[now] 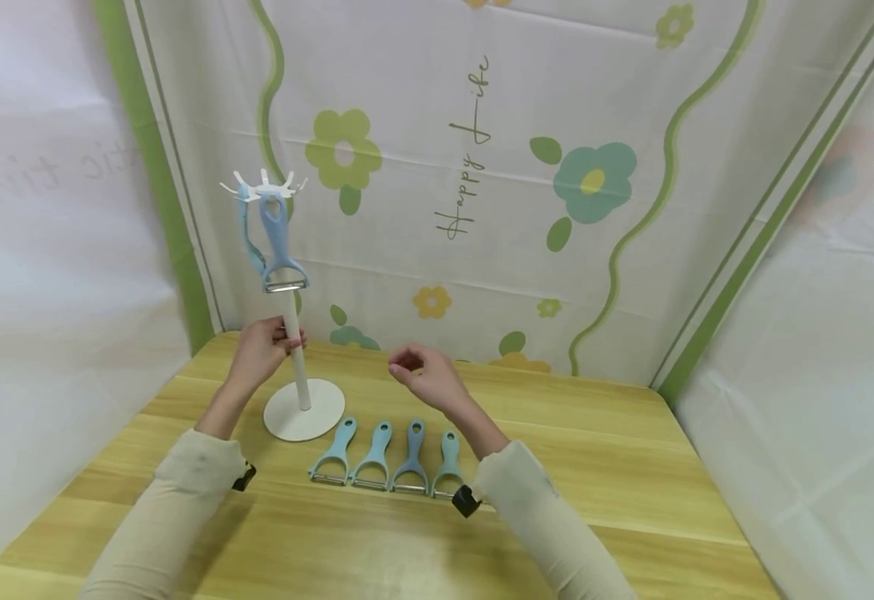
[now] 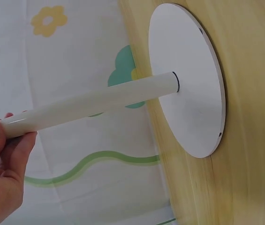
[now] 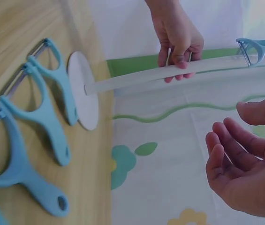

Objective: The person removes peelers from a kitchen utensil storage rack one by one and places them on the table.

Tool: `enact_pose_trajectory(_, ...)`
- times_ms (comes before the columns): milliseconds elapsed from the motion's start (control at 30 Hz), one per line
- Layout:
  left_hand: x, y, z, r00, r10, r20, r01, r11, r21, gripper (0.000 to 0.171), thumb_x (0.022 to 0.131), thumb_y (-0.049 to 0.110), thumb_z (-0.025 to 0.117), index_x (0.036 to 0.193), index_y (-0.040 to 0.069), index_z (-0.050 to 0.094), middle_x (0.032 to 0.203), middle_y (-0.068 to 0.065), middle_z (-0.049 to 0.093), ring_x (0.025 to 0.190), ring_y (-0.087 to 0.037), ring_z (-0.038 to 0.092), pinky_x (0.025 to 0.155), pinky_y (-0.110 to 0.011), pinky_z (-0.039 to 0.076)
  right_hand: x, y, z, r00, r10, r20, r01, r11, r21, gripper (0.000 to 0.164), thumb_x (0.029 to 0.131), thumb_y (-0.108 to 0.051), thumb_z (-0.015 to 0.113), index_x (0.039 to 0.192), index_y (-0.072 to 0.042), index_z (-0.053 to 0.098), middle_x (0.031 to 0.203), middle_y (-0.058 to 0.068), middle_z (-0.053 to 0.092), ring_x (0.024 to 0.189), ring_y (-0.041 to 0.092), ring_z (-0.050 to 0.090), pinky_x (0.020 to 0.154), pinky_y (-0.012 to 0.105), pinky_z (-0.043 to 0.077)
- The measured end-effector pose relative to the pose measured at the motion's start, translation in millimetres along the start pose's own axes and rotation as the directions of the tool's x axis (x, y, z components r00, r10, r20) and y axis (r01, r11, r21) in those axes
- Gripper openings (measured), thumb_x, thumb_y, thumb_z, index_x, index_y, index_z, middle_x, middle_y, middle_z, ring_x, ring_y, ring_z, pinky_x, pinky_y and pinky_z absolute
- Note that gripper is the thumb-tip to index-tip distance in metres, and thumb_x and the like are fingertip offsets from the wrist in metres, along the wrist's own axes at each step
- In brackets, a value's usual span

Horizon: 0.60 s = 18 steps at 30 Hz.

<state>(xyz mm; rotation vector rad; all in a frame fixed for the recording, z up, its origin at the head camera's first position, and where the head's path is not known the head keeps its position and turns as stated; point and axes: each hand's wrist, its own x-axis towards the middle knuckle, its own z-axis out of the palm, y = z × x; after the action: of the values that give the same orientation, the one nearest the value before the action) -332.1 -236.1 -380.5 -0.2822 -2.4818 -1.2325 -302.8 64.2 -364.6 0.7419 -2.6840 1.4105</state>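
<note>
A white stand with a round base (image 1: 287,422), an upright pole (image 1: 298,371) and a ring of hooks (image 1: 262,190) stands at the left of the table. My left hand (image 1: 257,352) grips the pole at mid-height, thumb and fingers around it. From the hooks hang a blue peeler (image 1: 277,237) at the front and a light blue peeler (image 1: 245,227) beside it. My right hand (image 1: 434,382) hovers to the right of the stand, fingers loosely bent and holding nothing; in the right wrist view its palm (image 3: 247,187) shows bare.
Several peelers lie in a row in front of the stand, among them a light blue peeler (image 1: 340,443) at the left and a darker blue peeler (image 1: 415,450). The wooden table (image 1: 594,467) meets a flower-printed curtain (image 1: 511,275) at the back.
</note>
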Motion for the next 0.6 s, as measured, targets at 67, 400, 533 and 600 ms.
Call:
enact_pose_trajectory(67,-0.5,-0.7,0.7,1.000,-0.002,0.000,0.002,1.000,-0.005,0.021,0.095,-0.008,0.058,0.114,-0.015,0.065,0.105,-0.033,0.070,0.096,-0.044,0.072,0.079,-0.040,0.061,8.6,-6.9,1.2,1.000,-0.014,-0.009,0.014,1.000,0.020,0.017,0.099,-0.024,0.064,0.110,-0.013,0.069,0.105,0.001,0.072,0.099,0.016,0.065,0.084,0.034,0.054)
enact_pose_trajectory(400,-0.7,1.1,0.3,1.000,-0.004,-0.003,0.004,1.000,-0.001,0.021,0.096,-0.006,0.059,0.114,-0.015,0.064,0.105,-0.034,0.070,0.095,-0.044,0.072,0.078,-0.039,0.061,54.5,-53.2,6.9,0.992,-0.104,-0.069,0.112,0.986,0.126,0.025,0.098,-0.023,0.064,0.119,-0.008,0.067,0.115,0.006,0.072,0.109,0.020,0.066,0.088,0.031,0.056)
enact_pose_trajectory(533,-0.1,1.1,-2.0,1.000,-0.012,0.005,0.012,1.000,0.007,0.020,0.095,-0.006,0.059,0.112,-0.015,0.064,0.104,-0.033,0.070,0.095,-0.043,0.072,0.076,-0.036,0.062,69.2,-79.9,13.8,0.985,-0.136,-0.104,0.151,0.978,0.148,0.030,0.097,-0.024,0.066,0.124,-0.010,0.065,0.121,0.005,0.071,0.114,0.018,0.066,0.091,0.028,0.055)
enact_pose_trajectory(600,0.8,0.9,-2.9,1.000,-0.006,0.009,0.006,1.000,0.020,0.018,0.095,-0.007,0.060,0.111,-0.015,0.065,0.103,-0.032,0.071,0.094,-0.042,0.073,0.074,-0.032,0.062,75.6,-93.2,16.3,0.981,-0.144,-0.128,0.162,0.976,0.147,0.033,0.097,-0.024,0.067,0.127,-0.011,0.063,0.124,0.004,0.070,0.116,0.017,0.065,0.091,0.028,0.055)
